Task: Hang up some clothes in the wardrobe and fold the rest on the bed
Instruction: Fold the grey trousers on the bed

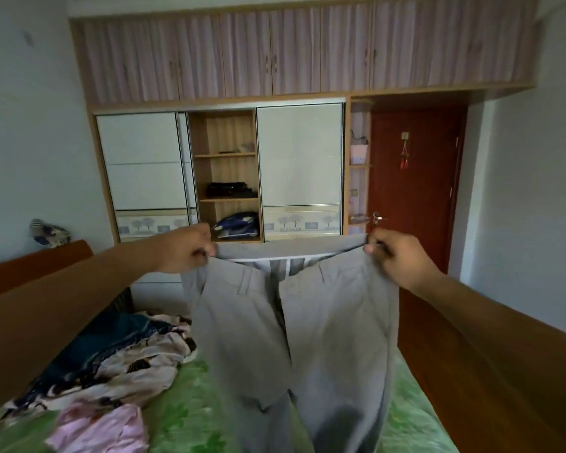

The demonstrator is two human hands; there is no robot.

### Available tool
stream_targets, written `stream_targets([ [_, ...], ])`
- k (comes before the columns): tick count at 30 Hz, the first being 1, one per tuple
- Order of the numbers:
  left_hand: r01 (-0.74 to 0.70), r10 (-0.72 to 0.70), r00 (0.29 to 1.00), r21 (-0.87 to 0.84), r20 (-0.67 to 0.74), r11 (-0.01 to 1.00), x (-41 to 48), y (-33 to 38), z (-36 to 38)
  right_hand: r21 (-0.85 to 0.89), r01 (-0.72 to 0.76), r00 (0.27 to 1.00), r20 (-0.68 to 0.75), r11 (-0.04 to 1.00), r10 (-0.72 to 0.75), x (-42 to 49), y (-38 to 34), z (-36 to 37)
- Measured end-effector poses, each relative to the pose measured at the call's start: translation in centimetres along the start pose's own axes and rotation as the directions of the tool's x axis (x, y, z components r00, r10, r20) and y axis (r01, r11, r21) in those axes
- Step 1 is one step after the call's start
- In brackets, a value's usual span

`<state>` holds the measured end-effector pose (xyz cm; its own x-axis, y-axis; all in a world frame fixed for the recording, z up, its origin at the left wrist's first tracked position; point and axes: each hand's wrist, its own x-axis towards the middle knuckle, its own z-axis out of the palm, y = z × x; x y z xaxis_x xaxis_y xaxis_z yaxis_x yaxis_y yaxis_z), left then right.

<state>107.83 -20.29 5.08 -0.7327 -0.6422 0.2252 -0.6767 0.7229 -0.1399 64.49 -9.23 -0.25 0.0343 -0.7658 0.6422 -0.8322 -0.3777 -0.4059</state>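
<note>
**Fingers [206, 248] pinching the waistband, grey trousers [324, 322] held up over the bed [190, 403]**

Both hands are curled tight. The left hand [187, 248] pinches one end of the waistband and the right hand [392, 256] pinches the other, so the waist is pulled out wide between them. The trousers hang front-on above the bed, fly open, legs dropping toward the green cover. Can't tell if the hems touch it, they run out of the bottom of the shot. On the bed's left half there's a messy pile of clothes [128, 348], dark blue and floral stuff, with a pink garment [102, 426] at its near edge. Past the bed's far side stands the wardrobe [301, 158], its middle section open.
</note>
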Motion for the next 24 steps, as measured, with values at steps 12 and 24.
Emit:
stream_targets([
  [12,0.126,-0.112,0.990,-0.174,0.089,0.977,0.3,3.2,-0.5,-0.042,-0.079,0.992,0.090,0.996,0.083,3.0,-1.3,-0.7],
  [24,-0.155,0.134,0.965,-0.080,-0.226,0.985,-0.5,2.9,-1.4,-0.012,0.024,0.999,-0.041,1.000,-0.024,2.5,-0.5,-2.3],
])
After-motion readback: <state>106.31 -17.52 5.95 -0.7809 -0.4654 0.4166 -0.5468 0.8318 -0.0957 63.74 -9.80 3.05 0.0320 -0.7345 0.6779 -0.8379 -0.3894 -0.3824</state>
